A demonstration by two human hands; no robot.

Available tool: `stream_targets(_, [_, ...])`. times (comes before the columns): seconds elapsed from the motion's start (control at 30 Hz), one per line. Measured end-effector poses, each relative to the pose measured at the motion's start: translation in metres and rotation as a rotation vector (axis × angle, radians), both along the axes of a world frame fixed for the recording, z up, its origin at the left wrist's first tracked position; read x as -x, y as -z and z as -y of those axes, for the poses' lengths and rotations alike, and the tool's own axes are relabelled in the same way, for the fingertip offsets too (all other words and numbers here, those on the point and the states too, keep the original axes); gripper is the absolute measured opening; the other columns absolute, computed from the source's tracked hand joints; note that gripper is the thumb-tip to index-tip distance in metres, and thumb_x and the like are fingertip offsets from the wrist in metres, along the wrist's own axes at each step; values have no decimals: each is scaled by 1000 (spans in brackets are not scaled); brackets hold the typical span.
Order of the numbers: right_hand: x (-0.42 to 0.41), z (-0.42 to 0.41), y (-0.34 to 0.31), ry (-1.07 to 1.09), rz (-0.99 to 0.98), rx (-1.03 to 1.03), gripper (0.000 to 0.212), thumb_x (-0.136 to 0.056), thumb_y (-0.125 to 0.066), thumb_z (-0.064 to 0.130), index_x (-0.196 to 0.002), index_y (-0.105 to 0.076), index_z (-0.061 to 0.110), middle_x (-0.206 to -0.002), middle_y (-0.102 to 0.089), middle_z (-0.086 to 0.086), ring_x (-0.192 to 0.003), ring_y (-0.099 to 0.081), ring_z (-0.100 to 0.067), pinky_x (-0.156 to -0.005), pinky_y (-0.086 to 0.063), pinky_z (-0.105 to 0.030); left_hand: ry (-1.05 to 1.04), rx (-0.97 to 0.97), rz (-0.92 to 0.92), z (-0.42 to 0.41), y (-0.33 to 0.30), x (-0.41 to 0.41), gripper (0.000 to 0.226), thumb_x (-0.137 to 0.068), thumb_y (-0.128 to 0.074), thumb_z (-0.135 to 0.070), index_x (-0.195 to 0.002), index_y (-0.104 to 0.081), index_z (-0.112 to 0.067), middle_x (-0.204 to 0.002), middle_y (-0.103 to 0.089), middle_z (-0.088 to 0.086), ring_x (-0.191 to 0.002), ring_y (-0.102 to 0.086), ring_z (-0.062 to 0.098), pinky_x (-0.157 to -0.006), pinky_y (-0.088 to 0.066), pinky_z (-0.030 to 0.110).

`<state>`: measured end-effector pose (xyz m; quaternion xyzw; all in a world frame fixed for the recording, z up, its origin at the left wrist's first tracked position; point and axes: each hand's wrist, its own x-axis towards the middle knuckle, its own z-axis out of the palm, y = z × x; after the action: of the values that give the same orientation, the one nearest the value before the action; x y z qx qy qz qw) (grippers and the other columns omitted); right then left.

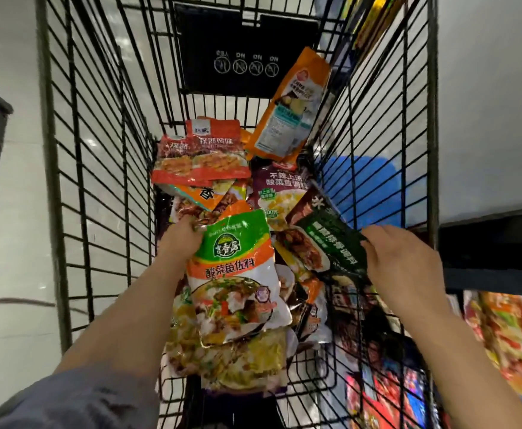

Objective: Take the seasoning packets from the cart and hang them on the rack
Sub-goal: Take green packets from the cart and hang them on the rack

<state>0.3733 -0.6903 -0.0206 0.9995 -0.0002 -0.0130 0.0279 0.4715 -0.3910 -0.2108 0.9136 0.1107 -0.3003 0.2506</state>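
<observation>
Head view looks straight down into a black wire cart, where I see a loose heap of seasoning packets covering the basket floor. My left hand reaches in from the lower left, sleeve at the forearm, and its fingers are curled round the top left corner of a green-and-orange packet — the one with a round green logo and a dish pictured on its lower half. That packet lies tilted on top of the pile, over a yellowish packet nearer me. My right hand comes in from the lower right and pinches the edge of a dark green packet, which sits slanted against the right-hand side of the heap. Farther up the basket, two red-orange packets overlap flat at the far left, a purple packet lies just beside them, and an orange packet stands leaning against the cart's right wall. A black plastic panel with white warning icons hangs on the far end of the cart. Colourful packaged goods show outside the cart at the lower right, blurred — I cannot tell whether they hang on a rack.
</observation>
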Motion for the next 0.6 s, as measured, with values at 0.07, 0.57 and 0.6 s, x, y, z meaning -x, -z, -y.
stream_targets(0.07, [0, -2, -1, 6, 19, -38, 13, -74, -71, -1, -84, -64, 4, -69, -61, -14, -60, -58, -35, -43, -47, -35, -16, 15, -5, -2, -6, 2, 43, -93, -56, -35, -121, -48, -4, -115, -60, 21, -107, -56, 38, -86, -45, 41])
stream_targets(0.57, [20, -19, -29, 225, 59, -173, 17, -93, -55, 18, -94, -66, 5, -82, -68, -11, -74, -63, -33, -55, -45, -33, 318, 125, 379, 38, -155, 72, 26, -94, -54, -15, -116, -66, -18, -114, -61, 3, -106, -57, 26, -81, -42, 33])
stream_targets(0.6, [25, -17, -36, 234, 79, -193, 16, -93, -57, 18, -94, -67, 6, -82, -69, -11, -73, -64, -32, -57, -48, -34, 357, 175, 430, 39, -165, 87, 25, -93, -55, -14, -114, -67, -19, -111, -61, 0, -102, -59, 25, -76, -41, 30])
